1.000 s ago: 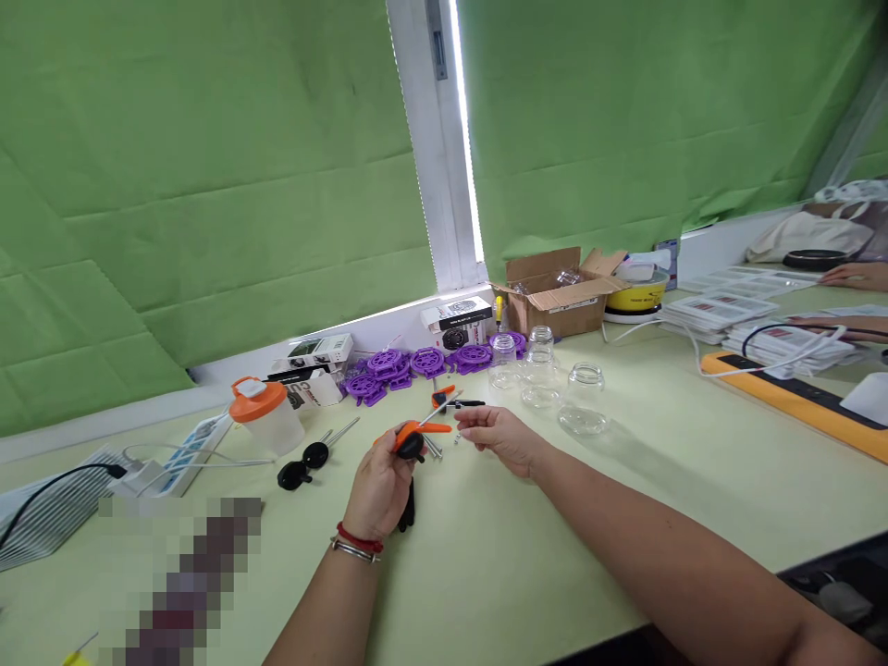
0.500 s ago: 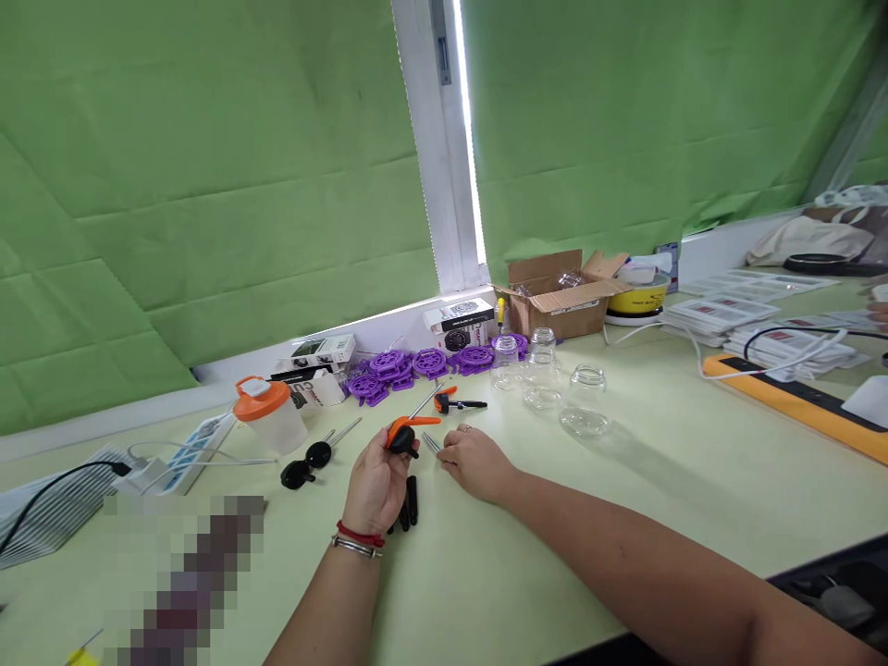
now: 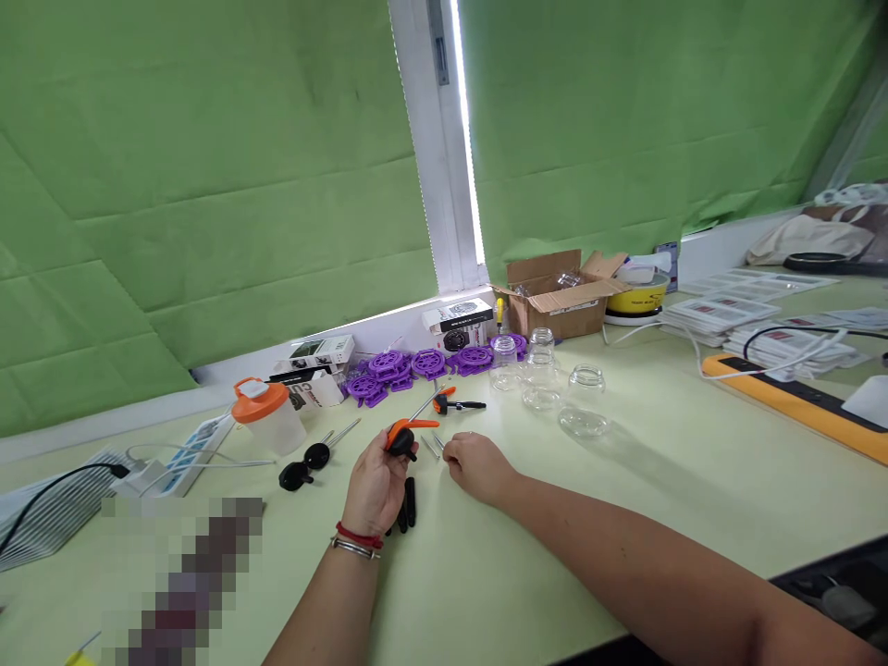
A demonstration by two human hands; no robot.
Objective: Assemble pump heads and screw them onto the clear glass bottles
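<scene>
My left hand [image 3: 375, 495] is closed around an orange-and-black part with a metal rod [image 3: 400, 438], held a little above the table. Beyond its fingers to the right, my right hand [image 3: 482, 468] rests at the table with its fingertips pinched on a thin metal rod [image 3: 438, 442]. Another loose metal rod [image 3: 429, 448] lies just left of those fingertips. Several black handle-like pieces [image 3: 411, 504] lie beside my left wrist, partly hidden. Farther back is a second orange-and-black part [image 3: 458, 405]. Two black round parts with rods [image 3: 317, 456] are to the left.
Purple wheel-shaped plastic pieces [image 3: 430, 363] line the back, near small printed boxes [image 3: 458, 319] and an open carton [image 3: 565, 314]. Clear jars [image 3: 584, 421] stand at right. An orange-lidded shaker [image 3: 267, 416] and power strip [image 3: 198, 453] are left; an orange-edged strip [image 3: 797, 398] lies right.
My right fingers have shifted slightly right and closed more. The metal rods beside them now lie farther apart, one left on the table. My left hand keeps its hold, nearly unmoved.
</scene>
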